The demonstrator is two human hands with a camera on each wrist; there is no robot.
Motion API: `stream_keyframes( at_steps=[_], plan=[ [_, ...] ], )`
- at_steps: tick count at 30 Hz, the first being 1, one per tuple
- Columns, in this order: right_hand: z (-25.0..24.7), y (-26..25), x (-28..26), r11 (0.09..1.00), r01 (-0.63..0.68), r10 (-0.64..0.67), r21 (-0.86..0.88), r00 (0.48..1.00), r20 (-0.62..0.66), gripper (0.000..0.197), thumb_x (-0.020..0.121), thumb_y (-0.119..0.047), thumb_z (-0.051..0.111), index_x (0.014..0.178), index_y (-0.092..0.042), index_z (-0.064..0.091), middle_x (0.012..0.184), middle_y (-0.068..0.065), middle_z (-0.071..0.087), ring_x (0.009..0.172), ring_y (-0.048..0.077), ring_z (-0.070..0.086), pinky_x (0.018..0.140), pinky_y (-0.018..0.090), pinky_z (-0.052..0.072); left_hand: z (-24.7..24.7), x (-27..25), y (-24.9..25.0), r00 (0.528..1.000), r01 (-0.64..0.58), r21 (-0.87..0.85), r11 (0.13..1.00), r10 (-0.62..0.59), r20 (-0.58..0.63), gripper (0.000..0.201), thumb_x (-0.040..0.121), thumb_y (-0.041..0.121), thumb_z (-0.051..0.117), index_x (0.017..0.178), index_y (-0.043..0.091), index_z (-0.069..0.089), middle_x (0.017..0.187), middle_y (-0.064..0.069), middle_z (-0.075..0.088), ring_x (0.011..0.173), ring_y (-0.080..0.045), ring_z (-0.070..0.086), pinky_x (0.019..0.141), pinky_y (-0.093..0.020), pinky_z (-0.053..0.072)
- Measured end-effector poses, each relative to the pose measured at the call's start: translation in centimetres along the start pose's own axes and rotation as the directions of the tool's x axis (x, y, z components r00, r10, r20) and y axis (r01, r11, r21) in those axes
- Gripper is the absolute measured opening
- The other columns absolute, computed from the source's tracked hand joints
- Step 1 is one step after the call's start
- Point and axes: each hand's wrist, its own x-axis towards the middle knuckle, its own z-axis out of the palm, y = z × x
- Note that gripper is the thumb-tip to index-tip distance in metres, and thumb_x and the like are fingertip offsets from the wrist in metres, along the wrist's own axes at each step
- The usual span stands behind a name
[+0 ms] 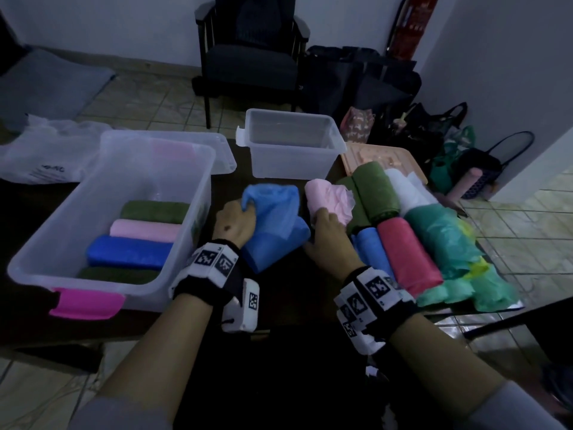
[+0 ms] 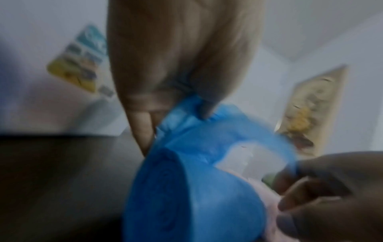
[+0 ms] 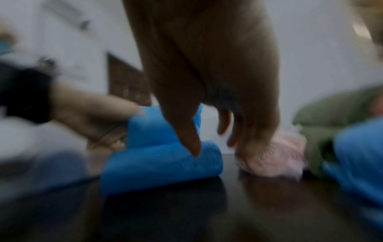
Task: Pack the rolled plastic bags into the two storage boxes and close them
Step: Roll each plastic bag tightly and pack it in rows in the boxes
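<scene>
A light blue roll [image 1: 276, 240] [image 2: 186, 196] [image 3: 161, 163] lies on the dark table, its loose end bunched up. My left hand [image 1: 238, 218] [image 2: 176, 117] grips that loose end. My right hand [image 1: 325, 223] [image 3: 223, 147] has its fingers curled over a pink roll [image 1: 322, 193] [image 3: 273, 157], while its thumb presses the blue roll. The large clear box [image 1: 40, 243] at left holds several rolls, green, pink and dark blue [image 1: 130, 251]. The small clear box [image 1: 291, 162] behind stands open and looks empty.
At right is a pile of rolls: green [image 1: 375, 187], white [image 1: 403, 187], red [image 1: 406, 256], blue [image 1: 372, 249] and teal [image 1: 443, 237]. A peach lid [image 1: 381, 156] lies behind them. A white plastic bag [image 1: 40, 156] sits far left. A chair [image 1: 251, 57] and bags [image 1: 434, 128] stand beyond.
</scene>
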Motion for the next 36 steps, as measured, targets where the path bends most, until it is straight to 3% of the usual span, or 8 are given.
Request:
stream_keyframes(
  at_steps=[4, 7, 11, 15, 19, 23, 28, 36],
  plan=[
    [-0.3, -1.5, -0.3, 0.900, 0.424, -0.411, -0.106, 0.903, 0.124, 0.048, 0.080, -0.006, 0.058, 0.126, -0.016, 0.049, 0.134, 0.005, 0.044, 0.122, 0.025, 0.041, 0.096, 0.035, 0.037, -0.2, 1.5, 0.1, 0.992, 0.087, -0.098, 0.991, -0.095, -0.082, 0.047, 0.101, 0.033, 0.031, 0.120, -0.002, 0.056, 0.126, -0.023, 0.055, 0.114, -0.039, 0.051, 0.092, -0.037, 0.040],
    [0.6, -2.4, -0.5, 0.819, 0.443, -0.390, -0.364, 0.896, 0.214, 0.063, 0.080, -0.016, 0.057, 0.140, -0.023, 0.037, 0.135, 0.004, 0.039, 0.120, 0.027, 0.037, 0.092, 0.039, 0.030, -0.8, 2.0, 0.8, 0.985, 0.066, -0.156, 0.986, -0.089, -0.147, 0.046, 0.101, 0.031, 0.031, 0.114, -0.004, 0.059, 0.122, -0.023, 0.057, 0.112, -0.037, 0.052, 0.091, -0.035, 0.039],
    [0.8, -3.1, -0.2, 0.781, 0.445, -0.398, -0.437, 0.895, 0.200, 0.055, 0.079, -0.020, 0.063, 0.130, -0.016, 0.044, 0.128, 0.008, 0.040, 0.119, 0.028, 0.035, 0.092, 0.038, 0.028, -1.5, 2.1, 2.0, 0.957, -0.018, -0.249, 0.968, -0.055, -0.285, 0.034, 0.099, 0.027, 0.038, 0.119, 0.004, 0.053, 0.126, -0.015, 0.055, 0.115, -0.031, 0.050, 0.094, -0.035, 0.038],
    [0.6, -2.8, 0.3, 0.824, 0.455, -0.379, -0.339, 0.886, 0.267, 0.052, 0.076, -0.021, 0.065, 0.124, -0.014, 0.046, 0.122, 0.007, 0.046, 0.116, 0.026, 0.042, 0.087, 0.035, 0.032, -0.3, 0.0, 2.1, 0.894, -0.155, 0.220, 0.963, 0.232, -0.383, 0.027, 0.093, 0.018, 0.047, 0.118, 0.008, 0.049, 0.125, -0.014, 0.047, 0.118, -0.031, 0.042, 0.091, -0.039, 0.037],
    [0.7, -2.2, 0.1, 0.829, 0.460, -0.350, -0.318, 0.870, 0.348, 0.058, 0.074, -0.028, 0.069, 0.126, -0.014, 0.047, 0.120, 0.009, 0.046, 0.113, 0.028, 0.042, 0.085, 0.036, 0.036, 1.7, 1.2, 0.6, 0.980, -0.200, 0.379, 0.904, 0.190, 0.064, 0.026, 0.092, 0.010, 0.046, 0.115, 0.010, 0.057, 0.128, -0.011, 0.052, 0.117, -0.030, 0.049, 0.096, -0.038, 0.041],
    [1.0, -2.1, -0.4, 0.853, 0.459, -0.329, -0.247, 0.841, 0.430, 0.060, 0.076, -0.024, 0.069, 0.127, -0.011, 0.043, 0.125, 0.010, 0.049, 0.116, 0.029, 0.047, 0.090, 0.037, 0.036, 3.0, 2.3, -0.5, 0.843, -0.349, 0.322, 0.880, 0.144, 0.519, 0.046, 0.096, 0.002, 0.042, 0.140, 0.016, 0.039, 0.152, -0.008, 0.028, 0.139, -0.021, 0.029, 0.114, -0.025, 0.017],
    [0.9, -2.3, -0.6, 0.880, 0.447, -0.319, -0.157, 0.803, 0.503, 0.062, 0.074, -0.017, 0.071, 0.130, -0.015, 0.044, 0.130, 0.008, 0.050, 0.119, 0.027, 0.048, 0.096, 0.039, 0.040, 2.9, 2.0, -0.6, 0.790, -0.401, 0.425, 0.811, 0.072, 0.609, 0.056, 0.100, 0.015, 0.040, 0.149, 0.027, 0.016, 0.158, -0.006, -0.009, 0.146, -0.023, -0.005, 0.118, -0.038, 0.003],
    [0.7, -2.8, -0.2, 0.929, 0.370, -0.278, -0.026, 0.742, 0.610, 0.067, 0.071, -0.016, 0.077, 0.131, -0.017, 0.046, 0.131, 0.008, 0.052, 0.118, 0.024, 0.051, 0.095, 0.032, 0.042, 2.7, 1.9, -0.7, 0.766, -0.444, 0.407, 0.798, 0.102, 0.634, 0.056, 0.099, 0.025, 0.042, 0.149, 0.028, 0.016, 0.158, -0.005, -0.007, 0.146, -0.021, -0.007, 0.118, -0.037, 0.003]
  ],
)
